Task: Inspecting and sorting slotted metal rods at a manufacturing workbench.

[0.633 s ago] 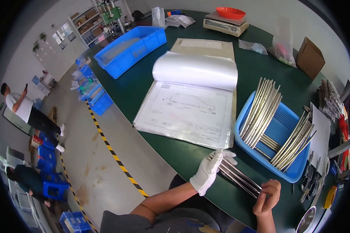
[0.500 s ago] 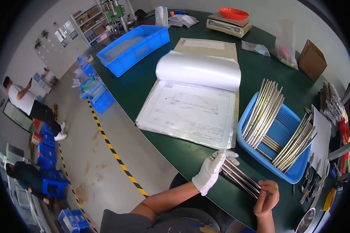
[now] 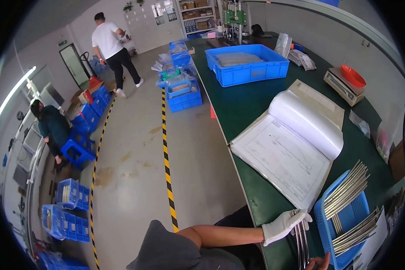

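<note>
— Two hands share one bundle, but start with the biggest thing: the green workbench (image 3: 256,103) runs along the person's right side, with the floor aisle and its yellow-and-black line (image 3: 166,153) to the left. Why is so much laid out on it?

— Probably so everything sits within arm's reach. Farthest off stands a large blue crate (image 3: 247,65); nearer lies the big open drawing binder (image 3: 288,153), its pages rolled over to the far side so that one sheet lies flat and readable (the print is too small to make out).

— And the smaller tray beside it?

— That blue tray (image 3: 342,216) sits just right of the binder's near corner, holding long metal rods (image 3: 346,189) in two slanting groups, their ends resting up over the rim; likely that keeps them easy to pick out.

— Now the hands.

— The left hand (image 3: 283,222), in a white glove, is closed round the top of a thin bundle of rods (image 3: 301,238), fingers wrapped over it. The bundle hangs down over the bench edge, between binder and tray. The right hand (image 3: 318,262), bare, shows only at the lower edge; it touches the bundle's lower end, but whether it grips or merely steadies cannot be told.

— Why hold both ends?

— Seemingly to keep the rods aligned together.
</note>
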The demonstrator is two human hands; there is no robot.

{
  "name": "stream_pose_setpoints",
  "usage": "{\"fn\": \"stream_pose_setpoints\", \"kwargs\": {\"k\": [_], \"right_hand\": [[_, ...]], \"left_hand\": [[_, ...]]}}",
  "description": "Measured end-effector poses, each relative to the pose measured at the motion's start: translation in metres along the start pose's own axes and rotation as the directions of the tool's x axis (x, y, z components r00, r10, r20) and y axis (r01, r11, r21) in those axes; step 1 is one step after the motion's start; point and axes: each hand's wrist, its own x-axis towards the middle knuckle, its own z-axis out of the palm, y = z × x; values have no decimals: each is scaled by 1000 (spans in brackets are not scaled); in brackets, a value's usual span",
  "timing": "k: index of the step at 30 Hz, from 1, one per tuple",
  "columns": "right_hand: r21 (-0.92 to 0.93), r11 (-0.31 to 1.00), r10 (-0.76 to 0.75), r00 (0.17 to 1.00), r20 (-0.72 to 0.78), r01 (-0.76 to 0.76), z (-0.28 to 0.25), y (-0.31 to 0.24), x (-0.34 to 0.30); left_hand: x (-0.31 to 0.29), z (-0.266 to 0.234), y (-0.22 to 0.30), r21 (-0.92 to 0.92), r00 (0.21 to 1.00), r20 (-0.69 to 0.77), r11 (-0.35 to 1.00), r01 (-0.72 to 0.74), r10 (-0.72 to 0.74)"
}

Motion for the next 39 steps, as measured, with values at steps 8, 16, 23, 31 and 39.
{"fn": "stream_pose_setpoints", "kwargs": {"k": [8,16,23,31,39], "right_hand": [[-167,984,-51,997,63,60,-1,-1,12],[-239,953,-168,981,98,187,1,-11,16],[-54,998,-33,996,-82,28,2,3,-1],[-22,1000,20,1000,0,-20,18,1,12],[-119,980,-151,987,63,158,24,-12,37]], "left_hand": [[8,-1,-4,-64,1000,12,998,-18,19],[2,0,-8,-71,998,25,996,-59,61],[0,4,-9,-37,998,51,999,-34,35],[-13,-4,32,134,998,-53,991,-22,29],[-13,5,31,70,998,-8,996,64,-64]]}}
